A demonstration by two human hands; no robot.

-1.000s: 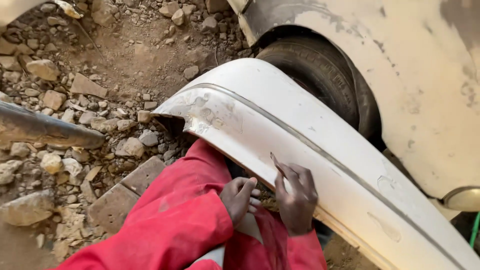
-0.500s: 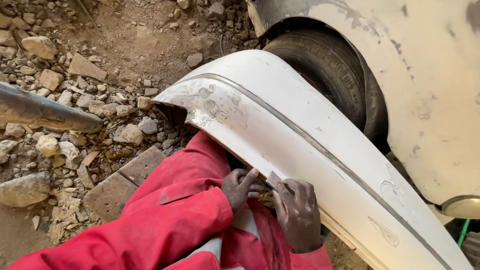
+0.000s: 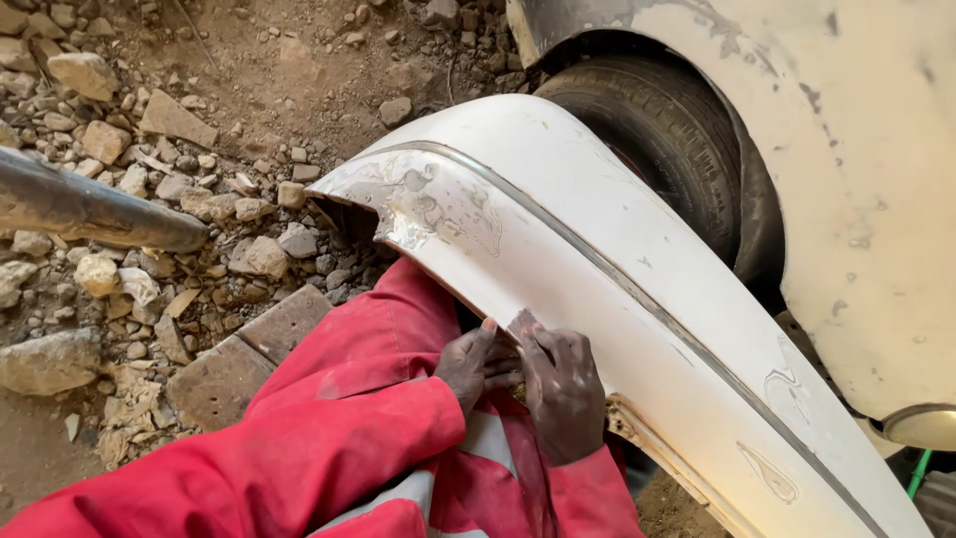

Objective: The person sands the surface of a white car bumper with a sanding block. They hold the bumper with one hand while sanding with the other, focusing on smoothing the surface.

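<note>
A small brown scrap of sandpaper (image 3: 522, 323) is pinched in the right hand (image 3: 563, 394) against the lower edge of the white bumper (image 3: 597, 249); the left hand (image 3: 476, 361) is curled just beside it, touching that edge; tyre (image 3: 657, 130) right behind.

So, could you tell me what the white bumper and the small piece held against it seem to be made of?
The bumper looks like painted plastic: thin curved shell, glossy white, with paint scuffed at its end. The small piece under the right hand looks like sandpaper, thin, bent and brownish, though that is uncertain.
</note>
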